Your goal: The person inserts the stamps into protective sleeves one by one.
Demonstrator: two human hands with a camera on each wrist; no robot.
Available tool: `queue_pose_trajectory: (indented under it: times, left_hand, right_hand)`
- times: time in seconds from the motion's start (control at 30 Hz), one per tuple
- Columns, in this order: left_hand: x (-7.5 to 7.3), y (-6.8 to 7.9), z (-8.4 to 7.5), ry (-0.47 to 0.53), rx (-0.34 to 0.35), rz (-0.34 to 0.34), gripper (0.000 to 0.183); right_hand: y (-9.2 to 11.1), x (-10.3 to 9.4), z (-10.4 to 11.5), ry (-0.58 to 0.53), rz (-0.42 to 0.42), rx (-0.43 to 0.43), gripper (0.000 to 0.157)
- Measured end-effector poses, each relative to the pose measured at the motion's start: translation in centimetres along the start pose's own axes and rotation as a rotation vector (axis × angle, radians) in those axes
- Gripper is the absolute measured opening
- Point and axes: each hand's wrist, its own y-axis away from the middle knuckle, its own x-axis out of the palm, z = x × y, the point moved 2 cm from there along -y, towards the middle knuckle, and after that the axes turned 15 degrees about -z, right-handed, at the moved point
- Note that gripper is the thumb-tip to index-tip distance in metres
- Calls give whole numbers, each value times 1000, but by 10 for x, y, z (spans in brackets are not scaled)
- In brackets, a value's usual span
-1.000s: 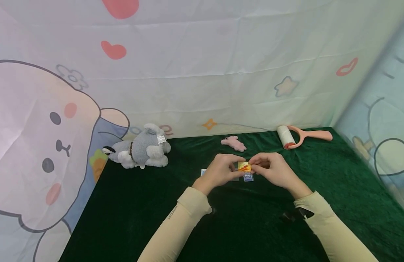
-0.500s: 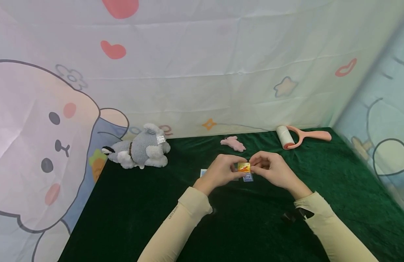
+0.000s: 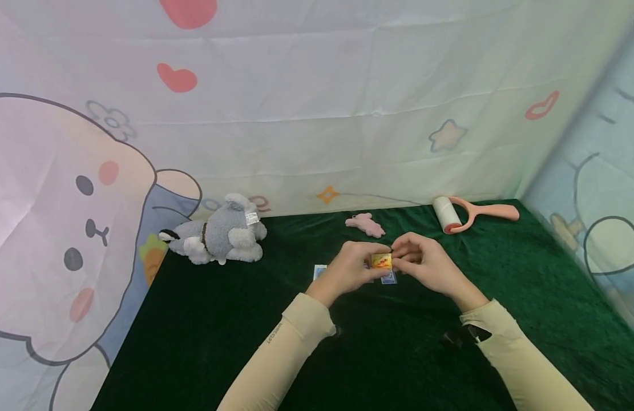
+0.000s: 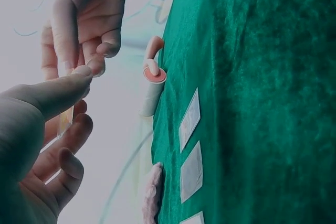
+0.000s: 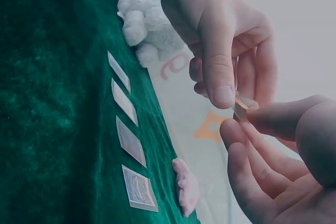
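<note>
Both hands meet over the table at a small yellow-orange picture card [image 3: 382, 261]. My left hand [image 3: 350, 265] pinches its left side, thumb below and fingers above. From the other side, my right hand [image 3: 423, 261] pinches the right edge between thumb and fingertips. The right wrist view has the card's edge [image 5: 241, 107] tilted between the fingertips, largely covered. Beneath the hands, several cards lie in a row on the green cloth, including a blue-bordered one [image 5: 139, 188] and a pale one [image 3: 319, 270]; in the head view the left hand hides part of the row.
A pink plush animal [image 3: 366, 225] lies behind the hands. At the back right is a lint roller [image 3: 448, 215] with a pink handle. A grey plush toy [image 3: 224, 231] lies on its side at the left. A printed curtain [image 3: 296, 114] hangs along the table's back edge.
The left fingertips have crept rightward along the card, toward the right hand. My right fingers have risen slightly. Both hands keep hold of the card; the cards on the cloth stay put.
</note>
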Motion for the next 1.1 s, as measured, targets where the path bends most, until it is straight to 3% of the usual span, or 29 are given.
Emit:
queue_pose_trajectory:
  times: [0.23,0.43,0.57,0.87,1.1]
  left_hand:
    - [7,2,3,60,-27,-27,43]
    - [8,3,3,152,-70,-62,26]
    - [8,2,3,172,-87,-86,18]
    - [12,2,3,196,-213,-123,11]
    - [17,-2,2,188,-232,-195,11]
  right_hand:
    - [0,1,-2,-9,9,14,24]
    - [0,0,-2,-8,20,-2,23]
    - [0,-2,-3,-8,26,-13,22]
    - [2,-7,-8,-6,19,-10,19]
    - [2,-12,-12,9,10,-12,20]
